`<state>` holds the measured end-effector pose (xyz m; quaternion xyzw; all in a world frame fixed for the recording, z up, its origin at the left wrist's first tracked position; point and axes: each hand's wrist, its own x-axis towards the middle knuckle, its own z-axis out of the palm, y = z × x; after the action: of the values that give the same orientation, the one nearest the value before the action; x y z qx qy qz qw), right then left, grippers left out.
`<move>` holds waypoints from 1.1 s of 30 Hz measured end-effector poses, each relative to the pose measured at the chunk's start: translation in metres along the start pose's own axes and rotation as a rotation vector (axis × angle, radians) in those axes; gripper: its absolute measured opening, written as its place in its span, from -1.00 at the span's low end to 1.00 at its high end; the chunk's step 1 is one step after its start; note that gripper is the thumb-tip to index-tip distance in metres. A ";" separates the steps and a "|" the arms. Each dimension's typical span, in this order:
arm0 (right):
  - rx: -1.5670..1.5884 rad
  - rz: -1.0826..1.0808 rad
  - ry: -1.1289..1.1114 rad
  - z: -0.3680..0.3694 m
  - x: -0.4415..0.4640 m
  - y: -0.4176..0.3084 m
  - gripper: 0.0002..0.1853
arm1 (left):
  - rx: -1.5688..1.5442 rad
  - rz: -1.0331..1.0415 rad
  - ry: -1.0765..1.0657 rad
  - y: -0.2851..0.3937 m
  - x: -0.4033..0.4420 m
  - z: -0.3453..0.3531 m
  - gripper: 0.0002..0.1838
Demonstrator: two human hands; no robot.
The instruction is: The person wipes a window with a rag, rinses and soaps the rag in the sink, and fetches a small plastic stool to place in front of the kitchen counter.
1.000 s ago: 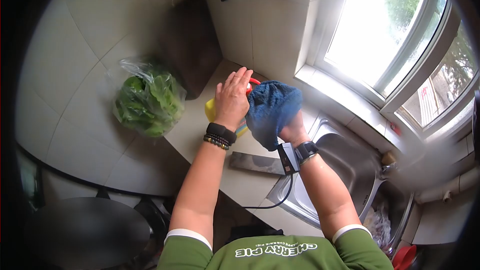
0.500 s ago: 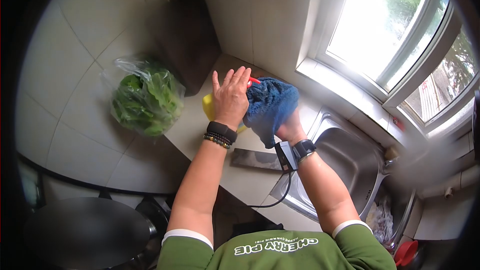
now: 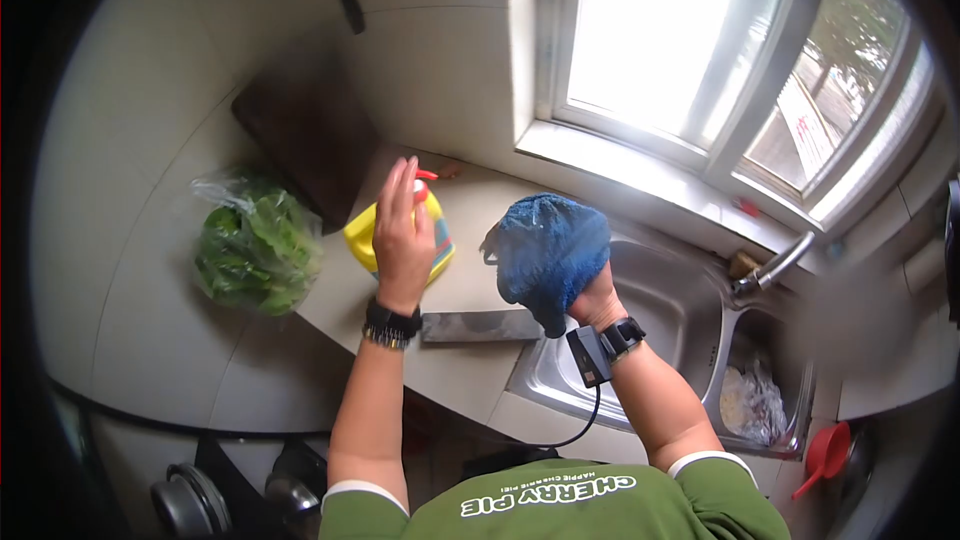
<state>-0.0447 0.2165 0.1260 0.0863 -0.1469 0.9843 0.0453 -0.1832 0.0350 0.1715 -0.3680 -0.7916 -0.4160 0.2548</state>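
Cloth [image 3: 553,250], blue and bunched, is held up by the right hand [image 3: 597,298]; its fingers are hidden, so I cannot tell how firmly they close. The left hand [image 3: 403,250] has straight fingers, near the yellow bottle [image 3: 440,227], contact unclear. The step in hand looks like managing the raised cloth; moving it calls for controlling its loose near end. Right lies the sink [image 3: 665,285]; near, between the hands, a grey bar [image 3: 480,327].

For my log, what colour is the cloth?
Blue; the cloth in the right hand shows best in the head view.
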 end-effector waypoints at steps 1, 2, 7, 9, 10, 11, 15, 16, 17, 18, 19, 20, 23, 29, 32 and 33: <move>0.015 -0.017 0.011 0.002 -0.009 -0.007 -0.47 | -0.260 -0.115 -0.041 0.019 -0.012 -0.001 -0.51; 0.032 -0.033 0.024 0.004 -0.019 -0.012 -0.45 | -0.515 -0.283 -0.075 0.024 -0.031 0.012 -0.53; -0.073 -0.148 -0.001 0.006 -0.065 -0.033 -0.45 | -1.583 -1.163 -0.433 0.047 -0.128 0.086 -0.42; -0.128 -0.246 -0.024 -0.006 -0.079 -0.036 -0.44 | -1.886 -1.239 -0.664 0.075 -0.138 0.102 -0.31; -0.059 -0.219 -0.041 -0.004 -0.090 -0.037 -0.45 | -1.964 -1.255 -0.650 0.091 -0.132 0.111 -0.26; -0.027 -0.155 -0.026 -0.017 -0.100 -0.040 -0.48 | -2.035 -1.288 -0.633 0.106 -0.128 0.117 -0.21; -0.223 -0.122 0.301 -0.047 -0.133 -0.050 -0.52 | -2.055 -1.118 -0.352 0.123 -0.124 0.141 -0.13; -0.305 -0.098 0.398 -0.041 -0.139 -0.051 -0.51 | -2.124 -1.136 -0.314 0.135 -0.125 0.134 -0.33; -0.380 -0.075 0.496 -0.040 -0.143 -0.054 -0.50 | -2.189 -1.158 -0.273 0.145 -0.125 0.132 -0.52; -0.194 -0.182 0.380 -0.058 -0.145 -0.049 -0.39 | -2.223 -1.020 -0.397 0.148 -0.125 0.138 -0.37; -0.176 -0.200 0.357 -0.074 -0.148 -0.048 -0.40 | -2.083 -1.043 -0.395 0.160 -0.133 0.141 -0.39; -0.208 -0.193 0.353 -0.070 -0.148 -0.053 -0.41 | -2.025 -0.901 -0.476 0.164 -0.134 0.148 -0.40; -0.325 -0.176 0.394 -0.063 -0.144 -0.059 -0.43 | -1.608 -0.826 -0.604 0.211 -0.144 0.127 -0.42; -0.636 -0.164 0.470 -0.057 -0.147 -0.063 -0.45 | -1.562 -0.693 -0.626 0.225 -0.127 0.111 -0.49; -0.862 -0.180 0.532 -0.062 -0.145 -0.062 -0.45 | -1.586 -0.851 -0.735 0.230 -0.138 0.115 -0.50; -0.942 -0.191 0.543 -0.065 -0.144 -0.060 -0.45 | -1.658 -0.753 -0.738 0.233 -0.141 0.115 -0.51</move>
<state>0.0936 0.2842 0.0551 -0.1872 -0.5460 0.7907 0.2043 0.0752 0.1694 0.1208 -0.2609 -0.3440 -0.7528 -0.4969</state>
